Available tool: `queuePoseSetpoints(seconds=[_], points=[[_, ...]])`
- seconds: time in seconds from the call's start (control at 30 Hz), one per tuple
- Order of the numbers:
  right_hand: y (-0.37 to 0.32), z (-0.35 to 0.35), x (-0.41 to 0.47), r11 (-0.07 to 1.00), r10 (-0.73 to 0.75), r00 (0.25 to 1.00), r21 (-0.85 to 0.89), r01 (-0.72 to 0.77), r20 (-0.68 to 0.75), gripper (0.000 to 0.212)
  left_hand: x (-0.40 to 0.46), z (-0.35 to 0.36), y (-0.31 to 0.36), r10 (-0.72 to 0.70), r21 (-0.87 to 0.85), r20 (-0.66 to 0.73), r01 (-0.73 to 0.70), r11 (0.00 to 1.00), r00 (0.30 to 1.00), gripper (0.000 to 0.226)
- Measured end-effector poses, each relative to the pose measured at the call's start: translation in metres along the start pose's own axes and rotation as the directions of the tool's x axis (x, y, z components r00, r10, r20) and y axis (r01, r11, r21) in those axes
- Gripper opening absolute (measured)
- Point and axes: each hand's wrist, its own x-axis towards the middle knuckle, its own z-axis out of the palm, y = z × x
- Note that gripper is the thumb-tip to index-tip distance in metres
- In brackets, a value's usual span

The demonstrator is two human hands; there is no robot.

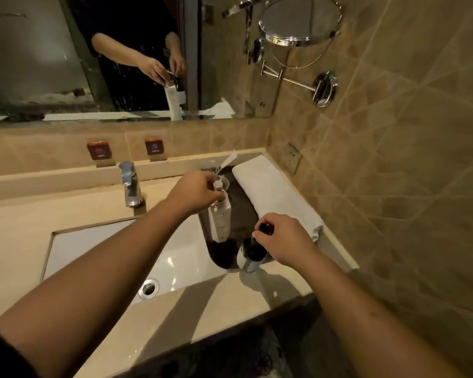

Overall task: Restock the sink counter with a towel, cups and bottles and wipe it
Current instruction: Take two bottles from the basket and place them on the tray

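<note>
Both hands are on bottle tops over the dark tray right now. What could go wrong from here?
1. The left hand grips the clear bottle only at its cap; it looks tall and narrow, so it could tip toward the sink basin.
2. A plastic cup stands right behind that bottle; a nudge may knock it over.
3. The right hand holds the dark bottle at the dark tray front edge, where it might slip off.
</note>
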Motion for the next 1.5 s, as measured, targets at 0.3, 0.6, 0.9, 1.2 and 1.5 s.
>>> queuePoseSetpoints(seconds=[0.3,0.6,0.9,1.2,1.5], points=[[-0.024,0.031,0.070,0.994,0.104,0.995,-0.021,-0.104,0.001,0.009,0.087,0.013,-0.034,0.061,0.037,0.121,-0.066,0.997,0.991,0.021],[-0.020,0.057,0.109,0.994,0.102,0.994,-0.042,-0.101,0.028,0.011,0.120,0.034,-0.048,0.052,0.025,0.121,-0.056,0.998,0.991,0.027],[-0.002,0.058,0.117,0.995,0.094,0.992,-0.028,-0.092,0.083,0.020,0.128,0.052,-0.040,0.037,0.017,0.100,-0.039,0.999,0.994,0.031],[0.011,0.058,0.123,0.998,0.059,0.992,0.016,-0.061,0.108,0.020,0.118,0.059,-0.038,0.003,-0.009,0.039,-0.003,1.000,0.999,0.031],[0.019,0.058,0.124,0.999,0.016,0.989,0.030,-0.020,0.149,0.033,0.097,0.058,-0.037,0.011,-0.018,-0.022,-0.011,1.000,1.000,0.047]])
